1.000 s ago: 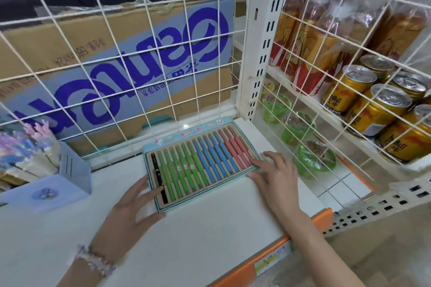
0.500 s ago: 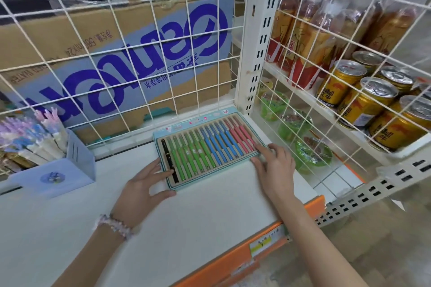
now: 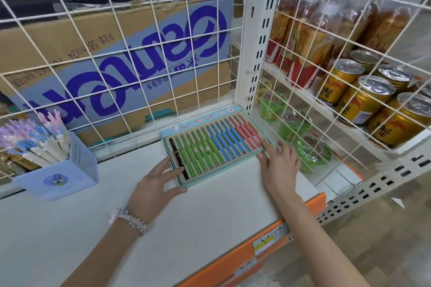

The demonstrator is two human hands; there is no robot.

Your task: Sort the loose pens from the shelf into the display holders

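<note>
Hands frame a flat pen tray [image 3: 215, 144] that lies on the white shelf [image 3: 210, 205], pushed up near the wire mesh back [image 3: 130, 58] and the slotted upright post [image 3: 258, 37]. The left hand [image 3: 155, 187] rests flat at the tray's near left corner, fingers straight and spread, fingertips lying over the edge beside the single black pen [image 3: 178, 157]; the thumb runs along the tray's front rim. It grips nothing. The right hand [image 3: 279, 165] lies at the tray's right end, fingers extended and relaxed, their tips touching the rim by the pink pens [image 3: 248, 131]; it too has hold of nothing. Inside the tray the pens sit side by side in slots: black, then green pens [image 3: 198, 150], blue pens [image 3: 225, 140], then pink. Off to the left stands a pale blue display holder [image 3: 70, 172] packed with pastel, fluffy-topped pens [image 3: 35, 137]. A beaded bracelet [image 3: 130, 220] circles the left wrist. Behind the mesh lies a cardboard box [image 3: 116, 60]; gold drink cans [image 3: 368, 100] fill the neighbouring shelf.
</note>
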